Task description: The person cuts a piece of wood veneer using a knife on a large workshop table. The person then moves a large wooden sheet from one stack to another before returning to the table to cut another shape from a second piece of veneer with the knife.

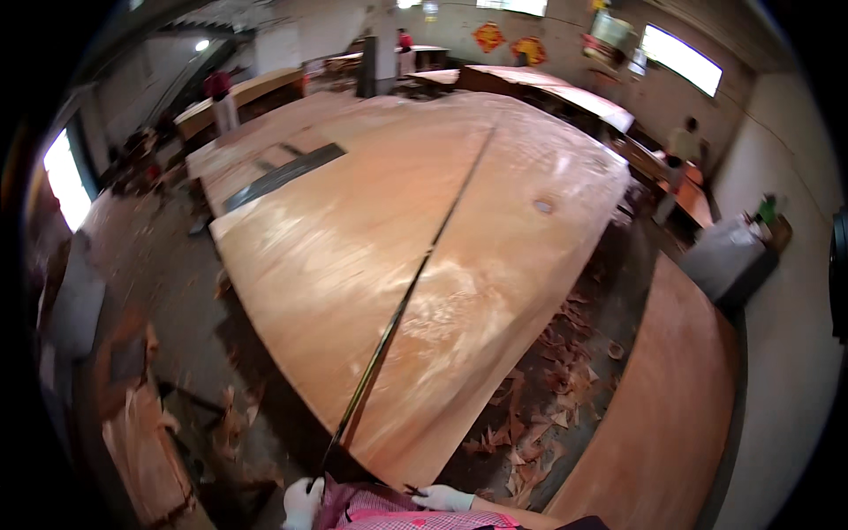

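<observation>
A long, thin dark pole stretches away from me over a broad stack of pale wood veneer sheets. Its near end comes down to my left hand, which wears a white glove and is closed around it at the stack's near edge. My right hand, also in a white glove, is beside the near corner of the sheets. Its fingers are closed on a small dark object, too small to name. A dark flat strip lies across the stack's far left part.
Torn veneer scraps litter the floor to the right. Beyond them a second veneer stack runs along the wall. Broken pieces are piled at the left. Co-workers stand by farther stacks, one person at the right.
</observation>
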The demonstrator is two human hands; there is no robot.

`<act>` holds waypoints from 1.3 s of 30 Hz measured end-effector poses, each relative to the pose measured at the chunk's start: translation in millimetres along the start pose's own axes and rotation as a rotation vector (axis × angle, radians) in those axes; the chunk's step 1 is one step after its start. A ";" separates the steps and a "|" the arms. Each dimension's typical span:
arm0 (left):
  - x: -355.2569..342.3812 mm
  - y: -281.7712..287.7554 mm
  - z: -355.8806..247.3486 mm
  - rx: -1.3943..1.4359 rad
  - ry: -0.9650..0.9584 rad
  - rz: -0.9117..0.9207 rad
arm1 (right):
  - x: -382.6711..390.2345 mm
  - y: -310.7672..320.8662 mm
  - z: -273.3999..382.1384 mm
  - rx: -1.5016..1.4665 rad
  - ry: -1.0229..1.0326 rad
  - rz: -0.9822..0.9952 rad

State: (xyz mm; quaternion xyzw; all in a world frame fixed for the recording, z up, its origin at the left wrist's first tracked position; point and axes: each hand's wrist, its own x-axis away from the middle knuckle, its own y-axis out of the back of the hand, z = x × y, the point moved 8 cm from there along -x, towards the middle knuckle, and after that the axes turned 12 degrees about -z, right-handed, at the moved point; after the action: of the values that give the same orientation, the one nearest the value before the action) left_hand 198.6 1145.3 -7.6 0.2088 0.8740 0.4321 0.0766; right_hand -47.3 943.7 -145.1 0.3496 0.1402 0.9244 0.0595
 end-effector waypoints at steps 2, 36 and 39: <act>-11.9 13.0 -0.7 0.040 0.128 -0.039 | 3.8 10.7 9.9 0.034 -0.023 -0.089; -88.1 362.5 560.4 -0.758 0.522 -0.310 | -71.7 -165.9 260.7 -0.068 -0.269 0.036; -88.3 368.0 583.2 -0.920 0.510 -0.234 | -70.2 -167.7 285.7 -0.172 -0.256 0.024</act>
State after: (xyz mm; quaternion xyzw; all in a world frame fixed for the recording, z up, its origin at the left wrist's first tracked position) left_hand 571.4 1727.5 -80.5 -0.0565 0.6026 0.7960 -0.0068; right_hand 196.7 1151.2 -35.1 0.4599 0.0477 0.8815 0.0955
